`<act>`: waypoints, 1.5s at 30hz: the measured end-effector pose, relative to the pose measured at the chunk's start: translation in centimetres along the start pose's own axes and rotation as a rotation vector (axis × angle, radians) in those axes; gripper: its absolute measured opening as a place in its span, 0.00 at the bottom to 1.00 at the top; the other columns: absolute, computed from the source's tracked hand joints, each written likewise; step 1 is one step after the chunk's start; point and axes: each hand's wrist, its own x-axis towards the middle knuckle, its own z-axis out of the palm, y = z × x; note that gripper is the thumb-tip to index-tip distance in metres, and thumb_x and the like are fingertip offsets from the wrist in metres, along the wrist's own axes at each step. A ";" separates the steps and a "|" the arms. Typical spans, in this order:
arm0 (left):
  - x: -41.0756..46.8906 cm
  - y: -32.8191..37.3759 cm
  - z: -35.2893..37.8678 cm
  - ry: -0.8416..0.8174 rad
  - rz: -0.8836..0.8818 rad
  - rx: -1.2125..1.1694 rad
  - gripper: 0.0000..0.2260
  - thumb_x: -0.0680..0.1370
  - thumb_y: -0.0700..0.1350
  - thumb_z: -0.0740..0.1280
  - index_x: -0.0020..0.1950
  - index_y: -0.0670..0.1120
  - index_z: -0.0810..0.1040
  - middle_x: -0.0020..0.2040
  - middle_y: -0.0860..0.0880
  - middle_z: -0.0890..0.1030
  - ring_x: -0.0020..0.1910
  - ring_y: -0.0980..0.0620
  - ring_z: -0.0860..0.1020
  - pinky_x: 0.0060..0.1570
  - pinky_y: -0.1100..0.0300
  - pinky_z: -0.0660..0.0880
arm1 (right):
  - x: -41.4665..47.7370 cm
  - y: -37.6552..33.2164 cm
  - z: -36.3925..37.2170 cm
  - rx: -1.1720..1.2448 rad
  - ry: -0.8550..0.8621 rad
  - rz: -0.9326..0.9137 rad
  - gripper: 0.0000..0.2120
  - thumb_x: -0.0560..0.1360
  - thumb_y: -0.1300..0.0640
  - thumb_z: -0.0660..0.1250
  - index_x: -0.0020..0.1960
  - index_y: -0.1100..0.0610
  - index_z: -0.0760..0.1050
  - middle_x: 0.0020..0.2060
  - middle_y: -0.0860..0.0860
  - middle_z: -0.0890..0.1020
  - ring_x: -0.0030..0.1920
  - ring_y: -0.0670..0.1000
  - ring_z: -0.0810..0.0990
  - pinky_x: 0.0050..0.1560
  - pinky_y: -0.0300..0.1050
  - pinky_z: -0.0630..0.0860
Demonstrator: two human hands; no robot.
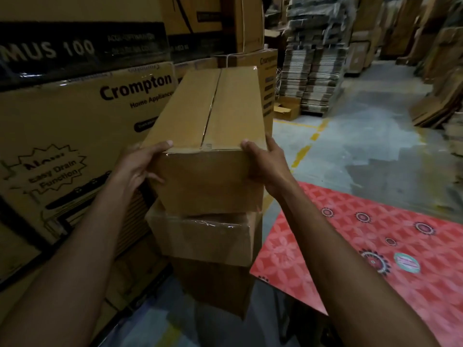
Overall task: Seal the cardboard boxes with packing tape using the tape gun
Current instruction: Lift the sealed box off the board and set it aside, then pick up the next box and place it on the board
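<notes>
A long brown cardboard box (208, 116) fills the middle of the head view, its top flaps closed with clear tape glinting along the centre seam and over the near edge. My left hand (140, 164) grips its near left corner and my right hand (263, 164) grips its near right corner. The box rests on or just above a second taped box (203, 236), which sits on a third box (213, 286). No tape gun is in view.
Large printed Crompton cartons (65, 151) wall off the left side. A red patterned sheet (375, 246) covers a surface at the right. Stacks of flattened cardboard (313, 71) stand behind, beside a concrete floor (363, 146) with yellow markings.
</notes>
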 end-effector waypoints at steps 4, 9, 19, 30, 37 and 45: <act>4.4 -1.2 -3.1 -0.048 -0.085 0.068 0.33 0.68 0.53 0.80 0.69 0.44 0.74 0.63 0.46 0.77 0.53 0.45 0.78 0.41 0.33 0.81 | 1.7 1.4 4.1 -0.012 0.006 0.079 0.41 0.67 0.37 0.73 0.76 0.43 0.61 0.69 0.51 0.72 0.62 0.57 0.76 0.53 0.64 0.81; 7.4 -3.7 -3.9 -0.006 -0.119 0.211 0.50 0.65 0.66 0.78 0.80 0.52 0.59 0.74 0.46 0.68 0.66 0.39 0.73 0.43 0.36 0.82 | 2.2 3.4 6.4 -0.161 0.028 0.116 0.38 0.75 0.39 0.67 0.79 0.47 0.54 0.70 0.53 0.69 0.60 0.56 0.74 0.47 0.56 0.82; 0.0 -1.9 8.6 0.074 0.791 0.442 0.13 0.81 0.48 0.67 0.63 0.47 0.77 0.61 0.50 0.79 0.59 0.55 0.76 0.54 0.68 0.71 | 1.6 3.2 -0.8 -0.201 0.346 -0.002 0.15 0.75 0.39 0.60 0.44 0.49 0.76 0.48 0.52 0.83 0.45 0.57 0.83 0.49 0.60 0.81; -20.3 -15.2 38.2 -0.982 0.489 0.302 0.07 0.77 0.42 0.71 0.53 0.51 0.80 0.44 0.52 0.82 0.43 0.55 0.80 0.48 0.59 0.76 | -17.1 10.3 -29.8 -0.135 0.875 0.139 0.06 0.73 0.63 0.67 0.47 0.54 0.78 0.38 0.54 0.83 0.32 0.52 0.82 0.31 0.43 0.75; -39.5 -28.5 48.5 -1.454 0.214 0.563 0.06 0.75 0.45 0.70 0.51 0.51 0.82 0.44 0.48 0.85 0.44 0.48 0.82 0.46 0.60 0.75 | -39.7 20.6 -45.8 -0.097 1.249 0.486 0.04 0.66 0.54 0.66 0.37 0.53 0.78 0.34 0.58 0.81 0.33 0.59 0.80 0.33 0.48 0.76; -56.5 -46.3 56.5 -1.644 -0.096 0.961 0.04 0.74 0.54 0.72 0.45 0.55 0.84 0.53 0.44 0.85 0.55 0.43 0.83 0.58 0.49 0.77 | -60.4 33.4 -59.1 0.013 1.382 0.868 0.07 0.74 0.60 0.66 0.42 0.49 0.79 0.43 0.56 0.84 0.41 0.58 0.83 0.42 0.54 0.79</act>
